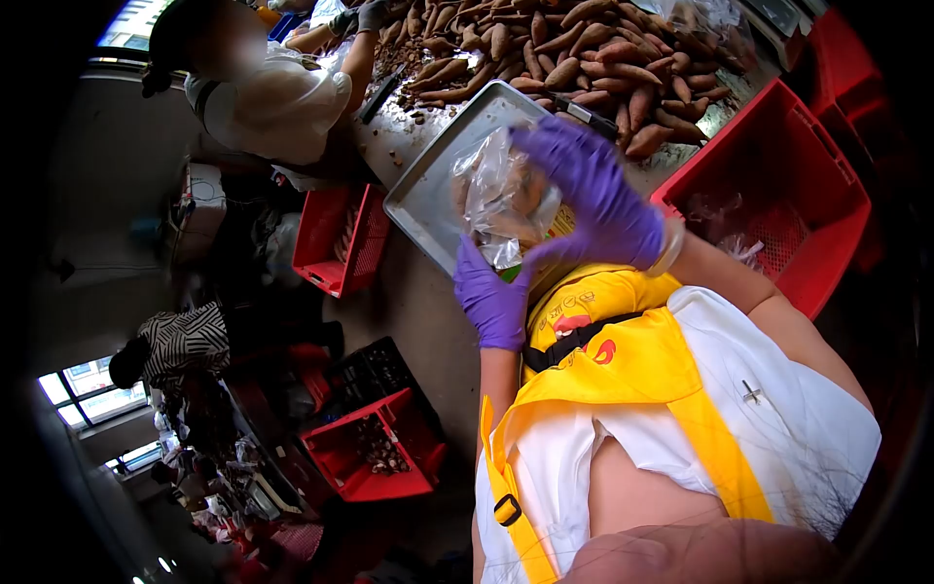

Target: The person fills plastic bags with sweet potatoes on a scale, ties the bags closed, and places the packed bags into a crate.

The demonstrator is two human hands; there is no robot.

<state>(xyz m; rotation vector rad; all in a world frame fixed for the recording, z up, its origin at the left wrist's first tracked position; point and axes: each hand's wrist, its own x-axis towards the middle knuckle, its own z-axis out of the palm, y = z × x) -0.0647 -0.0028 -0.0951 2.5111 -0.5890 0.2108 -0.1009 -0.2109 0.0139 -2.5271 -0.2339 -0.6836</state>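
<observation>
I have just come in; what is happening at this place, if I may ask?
One person's purple-gloved left hand and right hand are at a clear plastic bag with brownish contents, over a grey metal tray. Beyond lies a heap of long reddish-brown sweet potatoes; another person in a white top stands beside it.

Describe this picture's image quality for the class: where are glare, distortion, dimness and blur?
All in the head view: glare on the clear bag and bright window panes at left; wide-angle bending with black edges; dim lower-left background; the right hand looks slightly soft, possibly motion blur.
</observation>
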